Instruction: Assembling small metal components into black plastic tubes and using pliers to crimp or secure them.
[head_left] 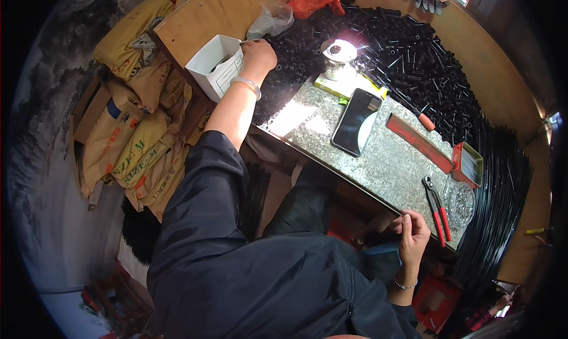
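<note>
My left hand (258, 57), with a pale bangle at its wrist, is stretched out beside a white carton box (222, 84) at the far left of the bench. Its fingers curl in by the box's right rim, next to a pile of small black parts (283, 73); what they hold, if anything, is hidden. Near the front edge of the bench is my right hand (414, 235), a beaded bracelet on its wrist. Its thumb and fingertips press together, and I cannot make out anything between them. Red-handled pliers (436, 212) lie just to the right of it.
On the grey speckled benchtop (378, 161) lie a phone (357, 123), a red bar (419, 142) and an orange-handled tool (425, 121). A lit lamp (339, 54) stands behind them. A red box (467, 164), a glass dish (460, 204) and long black rods (497, 203) are at right; sacks (142, 149) at left.
</note>
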{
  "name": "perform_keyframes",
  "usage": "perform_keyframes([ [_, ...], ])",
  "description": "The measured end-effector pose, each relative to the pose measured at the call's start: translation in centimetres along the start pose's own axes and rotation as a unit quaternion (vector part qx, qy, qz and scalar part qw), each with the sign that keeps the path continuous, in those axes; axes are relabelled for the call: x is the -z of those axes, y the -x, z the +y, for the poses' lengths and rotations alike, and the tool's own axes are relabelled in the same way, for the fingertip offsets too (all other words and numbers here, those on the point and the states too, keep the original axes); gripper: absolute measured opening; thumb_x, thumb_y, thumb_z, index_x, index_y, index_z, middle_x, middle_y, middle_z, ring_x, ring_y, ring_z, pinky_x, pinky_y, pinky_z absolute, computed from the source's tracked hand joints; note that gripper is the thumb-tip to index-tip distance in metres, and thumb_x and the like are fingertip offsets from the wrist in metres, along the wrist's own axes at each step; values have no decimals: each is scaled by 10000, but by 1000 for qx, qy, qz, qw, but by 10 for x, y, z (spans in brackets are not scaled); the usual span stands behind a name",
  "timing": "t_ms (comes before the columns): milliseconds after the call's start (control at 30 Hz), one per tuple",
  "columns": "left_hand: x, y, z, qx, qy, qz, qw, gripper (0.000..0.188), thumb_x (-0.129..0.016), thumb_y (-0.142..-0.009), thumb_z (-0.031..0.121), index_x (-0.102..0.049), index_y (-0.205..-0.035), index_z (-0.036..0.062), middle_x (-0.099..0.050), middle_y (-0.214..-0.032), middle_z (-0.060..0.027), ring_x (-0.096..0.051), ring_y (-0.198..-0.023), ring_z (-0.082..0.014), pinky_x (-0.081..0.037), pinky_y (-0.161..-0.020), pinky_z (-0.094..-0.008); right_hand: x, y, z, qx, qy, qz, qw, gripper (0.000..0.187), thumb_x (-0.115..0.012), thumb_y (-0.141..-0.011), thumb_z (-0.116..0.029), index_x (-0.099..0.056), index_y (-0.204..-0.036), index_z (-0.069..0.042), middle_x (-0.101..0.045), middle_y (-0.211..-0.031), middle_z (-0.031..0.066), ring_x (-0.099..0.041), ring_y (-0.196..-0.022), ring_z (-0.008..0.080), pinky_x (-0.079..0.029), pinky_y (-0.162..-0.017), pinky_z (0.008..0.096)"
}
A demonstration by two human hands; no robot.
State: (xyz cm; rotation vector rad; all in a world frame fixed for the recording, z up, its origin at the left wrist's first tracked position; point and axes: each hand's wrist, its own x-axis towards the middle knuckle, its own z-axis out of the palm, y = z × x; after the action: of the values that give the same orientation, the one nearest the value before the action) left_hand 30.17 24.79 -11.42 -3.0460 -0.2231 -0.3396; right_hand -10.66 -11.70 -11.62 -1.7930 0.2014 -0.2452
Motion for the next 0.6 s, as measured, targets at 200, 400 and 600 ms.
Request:
perform_keyframes([
  [200, 18, 7, 3, 30, 73, 19, 997, 397, -486, -810, 150, -527, -1144, -60, -315, -1309, -309, -363, -1189, -447, -315, -995, -490, 3, 1, -1, -13, 1, 2, 1000, 141, -539, -917, -99, -591, -989, 10, -609, -751, 36, -523, -616, 55, -427, -576, 180],
  [400, 24, 2, 3, 26, -37, -9, 999, 372, -527, -796, 175, -613, -1104, -15, -459, -1249, -308, -399, -1196, -430, -342, -964, -452, 0, -1, 0, -11, -1, -3, 1000, 137, -538, -915, -93, -593, -982, 13, -610, -750, 38, -527, -618, 55, -431, -572, 183],
  [600, 35, -10, 1, 13, 12, -71, 997, 350, -548, -793, 148, -622, -1096, -11, -533, -1203, -255, -456, -1191, -372, -389, -945, -415, 0, 1, -1, -19, 10, 3, 1000, 134, -538, -913, -90, -594, -977, 15, -610, -744, 37, -527, -617, 56, -437, -577, 183],
])
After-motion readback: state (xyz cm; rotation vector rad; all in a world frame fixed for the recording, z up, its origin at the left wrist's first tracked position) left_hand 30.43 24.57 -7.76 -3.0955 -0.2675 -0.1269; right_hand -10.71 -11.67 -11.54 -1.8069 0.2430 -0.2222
